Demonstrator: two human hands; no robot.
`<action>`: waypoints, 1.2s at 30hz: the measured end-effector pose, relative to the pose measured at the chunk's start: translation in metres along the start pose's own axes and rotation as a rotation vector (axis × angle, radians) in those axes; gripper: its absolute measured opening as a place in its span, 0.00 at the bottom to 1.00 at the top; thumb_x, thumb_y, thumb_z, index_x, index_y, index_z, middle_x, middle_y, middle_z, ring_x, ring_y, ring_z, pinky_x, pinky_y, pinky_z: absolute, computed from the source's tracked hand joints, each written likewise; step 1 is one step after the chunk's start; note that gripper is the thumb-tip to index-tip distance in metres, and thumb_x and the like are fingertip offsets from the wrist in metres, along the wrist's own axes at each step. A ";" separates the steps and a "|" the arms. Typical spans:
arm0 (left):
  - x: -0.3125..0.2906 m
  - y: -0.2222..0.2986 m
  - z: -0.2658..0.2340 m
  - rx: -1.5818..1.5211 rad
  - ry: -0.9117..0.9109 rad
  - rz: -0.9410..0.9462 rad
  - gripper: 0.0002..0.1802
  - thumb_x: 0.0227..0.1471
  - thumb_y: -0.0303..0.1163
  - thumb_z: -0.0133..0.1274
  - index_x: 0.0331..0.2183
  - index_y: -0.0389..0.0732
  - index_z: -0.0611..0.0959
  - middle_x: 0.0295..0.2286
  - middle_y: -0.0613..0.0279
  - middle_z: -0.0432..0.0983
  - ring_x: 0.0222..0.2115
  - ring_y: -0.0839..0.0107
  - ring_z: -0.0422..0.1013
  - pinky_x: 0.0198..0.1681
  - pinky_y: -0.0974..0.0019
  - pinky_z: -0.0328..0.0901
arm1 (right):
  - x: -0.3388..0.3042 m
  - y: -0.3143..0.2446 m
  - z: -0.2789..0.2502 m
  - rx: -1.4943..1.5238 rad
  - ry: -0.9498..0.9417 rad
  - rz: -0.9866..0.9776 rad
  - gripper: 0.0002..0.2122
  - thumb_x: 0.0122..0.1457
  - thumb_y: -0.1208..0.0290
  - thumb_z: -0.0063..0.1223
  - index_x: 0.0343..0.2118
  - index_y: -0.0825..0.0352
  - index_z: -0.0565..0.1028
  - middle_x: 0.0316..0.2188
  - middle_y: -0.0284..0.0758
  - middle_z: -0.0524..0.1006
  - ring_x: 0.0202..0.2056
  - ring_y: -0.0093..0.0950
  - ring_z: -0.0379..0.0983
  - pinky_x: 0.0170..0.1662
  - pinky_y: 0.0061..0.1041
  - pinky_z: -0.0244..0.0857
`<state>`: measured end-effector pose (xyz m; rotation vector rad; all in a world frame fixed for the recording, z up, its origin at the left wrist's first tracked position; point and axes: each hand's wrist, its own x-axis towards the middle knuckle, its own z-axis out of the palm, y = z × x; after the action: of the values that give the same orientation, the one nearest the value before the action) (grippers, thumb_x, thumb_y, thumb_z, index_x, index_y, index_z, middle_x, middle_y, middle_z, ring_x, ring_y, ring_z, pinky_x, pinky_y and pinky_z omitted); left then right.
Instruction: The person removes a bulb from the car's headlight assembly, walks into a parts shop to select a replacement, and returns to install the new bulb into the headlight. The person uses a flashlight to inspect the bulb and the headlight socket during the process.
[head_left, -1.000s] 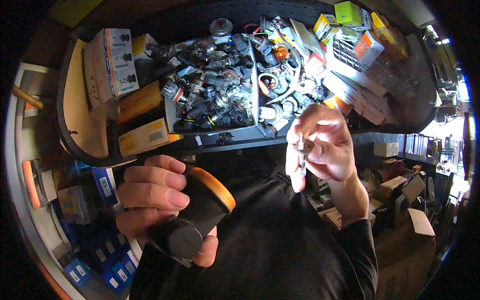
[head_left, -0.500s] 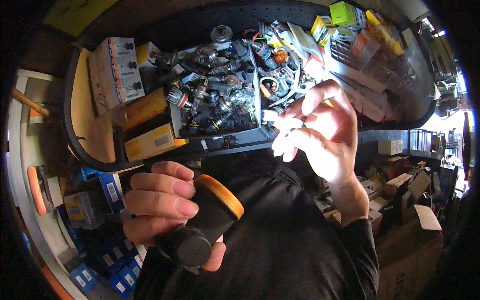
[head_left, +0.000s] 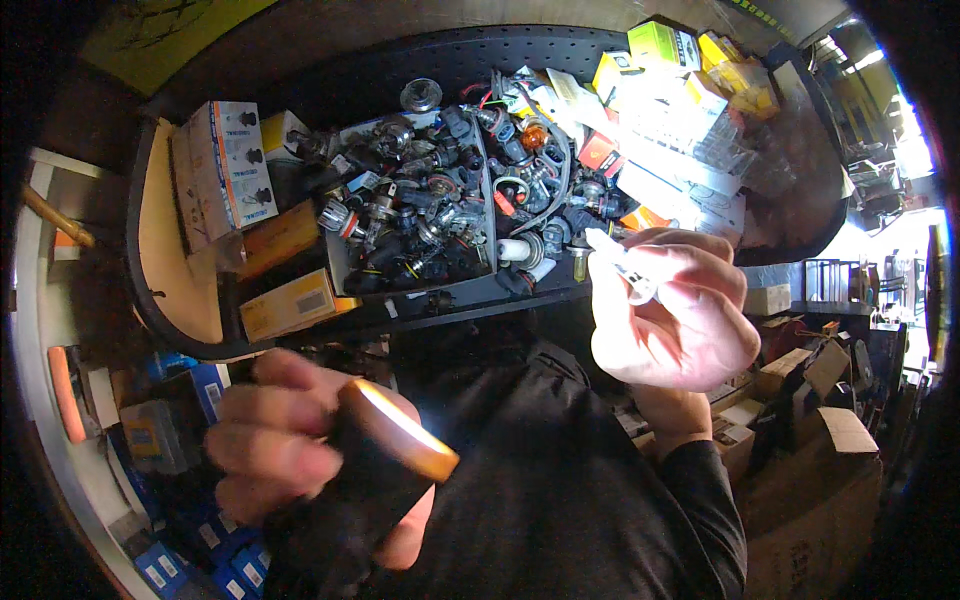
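Note:
My left hand (head_left: 275,430), low on the left, is wrapped round a black flashlight (head_left: 405,435) with an orange rim. Its lit face points up and to the right. The flashlight's dark body merges with the black clothing behind it. Pinched in the fingers of my right hand (head_left: 690,325) is a small light bulb (head_left: 638,284), with glass and metal glinting in the beam. This hand is raised in front of the bin's front right edge. Beyond it, a box (head_left: 338,262) holds a heap of loose bulbs (head_left: 430,205).
The box stands in a black-rimmed bin (head_left: 140,295) among a tall white carton (head_left: 222,165), a yellow carton (head_left: 293,305), and green and yellow packets (head_left: 663,47). Blue boxes (head_left: 165,568) fill a shelf at the lower left. Opened cardboard boxes (head_left: 825,480) stand at the right.
My right hand has moved right and slightly down, turning with the bulb in its fingers. My left hand has shifted left and tilted the flashlight, so its lit face now shows.

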<state>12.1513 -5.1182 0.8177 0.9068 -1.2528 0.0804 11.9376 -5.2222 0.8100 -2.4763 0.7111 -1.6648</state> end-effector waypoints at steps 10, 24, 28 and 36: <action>0.015 -0.003 0.004 -0.230 0.172 0.141 0.34 0.57 0.65 0.50 0.37 0.39 0.69 0.38 0.60 0.63 0.44 0.62 0.62 0.56 0.55 0.58 | -0.001 -0.003 -0.011 -0.064 0.038 -0.069 0.30 0.52 0.88 0.70 0.49 0.61 0.60 0.43 0.39 0.74 0.34 0.34 0.78 0.35 0.30 0.78; 0.012 0.003 0.007 -0.255 0.240 0.037 0.34 0.56 0.62 0.51 0.36 0.36 0.67 0.39 0.59 0.61 0.44 0.65 0.63 0.54 0.63 0.59 | -0.007 -0.005 -0.017 0.022 0.162 0.056 0.23 0.45 0.89 0.74 0.39 0.63 0.70 0.39 0.38 0.82 0.34 0.33 0.81 0.35 0.28 0.76; 0.015 -0.010 0.005 -0.297 0.126 0.071 0.35 0.56 0.60 0.52 0.41 0.33 0.69 0.41 0.55 0.63 0.46 0.60 0.63 0.58 0.54 0.61 | -0.009 0.005 -0.008 0.061 0.274 0.032 0.19 0.44 0.89 0.74 0.31 0.65 0.71 0.36 0.39 0.84 0.33 0.31 0.81 0.34 0.26 0.74; -0.011 -0.057 -0.031 0.119 0.280 -0.043 0.34 0.58 0.63 0.51 0.51 0.45 0.71 0.42 0.61 0.71 0.42 0.68 0.70 0.47 0.62 0.67 | -0.039 0.016 0.007 0.261 0.092 0.576 0.12 0.60 0.88 0.56 0.47 0.77 0.72 0.42 0.48 0.78 0.37 0.30 0.77 0.44 0.27 0.73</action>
<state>12.2011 -5.1317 0.7767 0.9879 -0.9755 0.2426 11.9272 -5.2214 0.7690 -1.7970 1.0194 -1.5285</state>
